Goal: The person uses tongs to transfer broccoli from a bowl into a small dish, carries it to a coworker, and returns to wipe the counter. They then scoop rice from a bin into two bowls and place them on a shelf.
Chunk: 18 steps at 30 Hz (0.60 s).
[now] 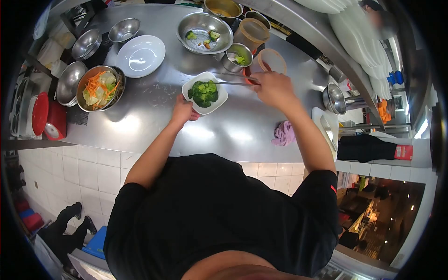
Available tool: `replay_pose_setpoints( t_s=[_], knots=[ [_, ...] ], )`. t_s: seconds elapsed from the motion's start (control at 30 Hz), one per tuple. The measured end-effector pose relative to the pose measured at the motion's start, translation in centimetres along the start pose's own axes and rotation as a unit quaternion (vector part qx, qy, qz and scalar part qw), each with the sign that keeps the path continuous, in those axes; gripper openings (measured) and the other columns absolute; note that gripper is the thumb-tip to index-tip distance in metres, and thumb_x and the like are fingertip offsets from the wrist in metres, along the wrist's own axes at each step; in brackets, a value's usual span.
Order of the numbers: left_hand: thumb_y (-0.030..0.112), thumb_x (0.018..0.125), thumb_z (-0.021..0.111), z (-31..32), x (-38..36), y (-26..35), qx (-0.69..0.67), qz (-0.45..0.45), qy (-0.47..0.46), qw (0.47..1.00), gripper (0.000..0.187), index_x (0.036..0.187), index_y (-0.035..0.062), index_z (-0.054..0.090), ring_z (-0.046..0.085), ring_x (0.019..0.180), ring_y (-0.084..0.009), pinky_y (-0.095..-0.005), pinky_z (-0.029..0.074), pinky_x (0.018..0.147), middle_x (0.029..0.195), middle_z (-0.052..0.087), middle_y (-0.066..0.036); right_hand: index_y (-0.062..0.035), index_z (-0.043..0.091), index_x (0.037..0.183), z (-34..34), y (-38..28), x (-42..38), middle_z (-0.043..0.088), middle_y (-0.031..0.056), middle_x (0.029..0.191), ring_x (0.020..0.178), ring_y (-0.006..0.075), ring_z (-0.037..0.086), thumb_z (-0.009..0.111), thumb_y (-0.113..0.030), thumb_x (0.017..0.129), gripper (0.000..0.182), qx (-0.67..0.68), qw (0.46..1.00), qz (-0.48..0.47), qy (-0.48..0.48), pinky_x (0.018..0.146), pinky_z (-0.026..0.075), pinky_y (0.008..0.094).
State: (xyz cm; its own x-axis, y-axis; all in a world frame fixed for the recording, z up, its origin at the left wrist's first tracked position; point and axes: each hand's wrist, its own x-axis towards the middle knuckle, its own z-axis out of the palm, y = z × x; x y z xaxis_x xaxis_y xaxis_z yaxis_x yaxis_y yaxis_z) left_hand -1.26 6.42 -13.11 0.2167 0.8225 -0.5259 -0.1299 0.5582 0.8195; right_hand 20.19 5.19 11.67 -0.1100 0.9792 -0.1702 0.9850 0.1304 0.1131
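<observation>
My left hand (185, 111) grips the lower left rim of a small white square bowl (221, 100), holding it over the steel counter. Green broccoli florets (203, 93) are heaped in the bowl. In my right hand (274, 88) is a pair of metal tongs (235, 84), pointing left with the two arms spread apart. One arm's tip reaches the bowl's right side beside the broccoli; the other lies above the rim. Nothing shows between the tips. Just beyond the tongs stands a small metal pot (232, 65) with a green piece of vegetable inside.
A perforated metal bowl (183, 38) holds a few broccoli pieces. A white plate (140, 58), a bowl of shredded carrot and cabbage (100, 89) and a red scale (56, 122) are on the left. Plastic tubs (252, 31) stand behind; a purple cloth (283, 134) lies right.
</observation>
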Motion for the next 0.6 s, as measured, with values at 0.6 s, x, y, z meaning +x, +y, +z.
replay_pose_setpoints(
  t_s=[0.6],
  knots=[
    [0.004,0.085,0.039,0.1,-0.8,0.6,-0.012,-0.007,-0.004,1.000,0.041,0.122,0.0014,0.022,0.063,0.056,-0.0236,-0.0320,0.054,0.047,0.082,0.058,-0.021,-0.0155,0.067,0.098,4.5,-2.3,-2.6,0.063,0.0087,0.078,0.070,0.0263,0.063,0.064,-0.019,0.073,0.026,-0.071,0.994,-0.080,0.029,0.066,0.048,0.0386]
  ],
)
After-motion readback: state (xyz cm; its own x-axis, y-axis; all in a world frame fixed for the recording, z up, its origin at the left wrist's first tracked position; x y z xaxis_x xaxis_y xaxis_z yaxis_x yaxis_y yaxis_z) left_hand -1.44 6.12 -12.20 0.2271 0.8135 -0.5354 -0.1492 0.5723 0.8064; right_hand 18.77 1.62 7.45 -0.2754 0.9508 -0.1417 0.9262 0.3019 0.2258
